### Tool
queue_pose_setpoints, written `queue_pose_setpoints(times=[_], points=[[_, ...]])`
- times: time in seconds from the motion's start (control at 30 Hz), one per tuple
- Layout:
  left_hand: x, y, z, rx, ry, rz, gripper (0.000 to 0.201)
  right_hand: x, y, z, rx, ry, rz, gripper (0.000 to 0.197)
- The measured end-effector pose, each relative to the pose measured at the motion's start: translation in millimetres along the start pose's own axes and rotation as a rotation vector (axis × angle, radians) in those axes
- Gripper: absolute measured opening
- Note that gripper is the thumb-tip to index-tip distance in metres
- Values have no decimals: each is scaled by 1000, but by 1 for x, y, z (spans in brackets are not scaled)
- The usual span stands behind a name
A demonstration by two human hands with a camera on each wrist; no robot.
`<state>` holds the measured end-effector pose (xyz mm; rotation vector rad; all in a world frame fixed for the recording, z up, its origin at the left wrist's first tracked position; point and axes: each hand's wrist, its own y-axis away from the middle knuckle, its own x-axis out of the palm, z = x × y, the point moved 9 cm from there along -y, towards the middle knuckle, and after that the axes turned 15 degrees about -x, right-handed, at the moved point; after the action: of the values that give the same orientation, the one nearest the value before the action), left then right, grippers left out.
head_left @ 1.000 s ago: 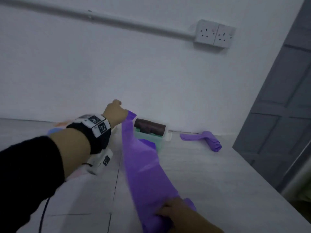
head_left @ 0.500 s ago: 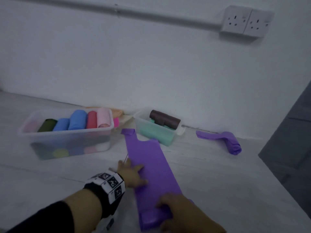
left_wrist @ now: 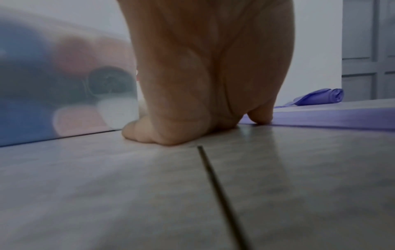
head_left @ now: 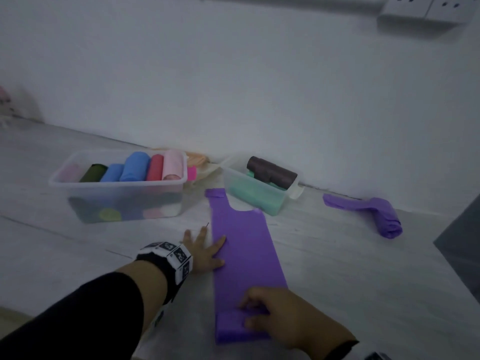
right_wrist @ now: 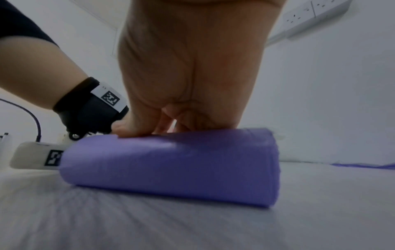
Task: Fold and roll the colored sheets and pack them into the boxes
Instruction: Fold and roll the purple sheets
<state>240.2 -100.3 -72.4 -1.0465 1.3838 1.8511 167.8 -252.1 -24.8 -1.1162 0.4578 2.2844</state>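
Note:
A purple sheet (head_left: pixel 246 245), folded into a long strip, lies flat on the tiled floor and points toward the boxes. Its near end is rolled into a thick roll (right_wrist: pixel 171 165). My right hand (head_left: pixel 275 315) sits on that roll with its fingers curled over the top. My left hand (head_left: pixel 205 248) lies flat with fingers spread, thumb and forefinger on the strip's left edge (left_wrist: pixel 331 118), the rest on the floor. A large clear box (head_left: pixel 117 183) holds several coloured rolls. A small clear box (head_left: pixel 296 190) holds teal and dark brown rolls.
Another purple roll (head_left: pixel 381 216), partly unwound, lies on the floor at the right near a grey door (head_left: pixel 462 229). A peach sheet (head_left: pixel 197 159) lies behind the boxes against the white wall. Wall sockets (head_left: pixel 428 6) are at the top right.
A second ago my left hand held the strip's far end up in the air. The strip now lies flat and the left hand has come down onto its left edge. My right hand stayed on the roll.

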Motion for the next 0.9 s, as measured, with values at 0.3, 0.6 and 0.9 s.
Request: queue_pose_setpoints(times=[0.3, 0.6, 0.9], points=[[-4, 6, 0, -7, 13, 3, 70, -10, -17, 4, 166, 237, -101, 18], [1, -2, 3, -1, 19, 42, 69, -2, -15, 7, 142, 529, 109, 57], [5, -9, -7, 151, -254, -21, 54, -11, -20, 2, 143, 403, -64, 50]])
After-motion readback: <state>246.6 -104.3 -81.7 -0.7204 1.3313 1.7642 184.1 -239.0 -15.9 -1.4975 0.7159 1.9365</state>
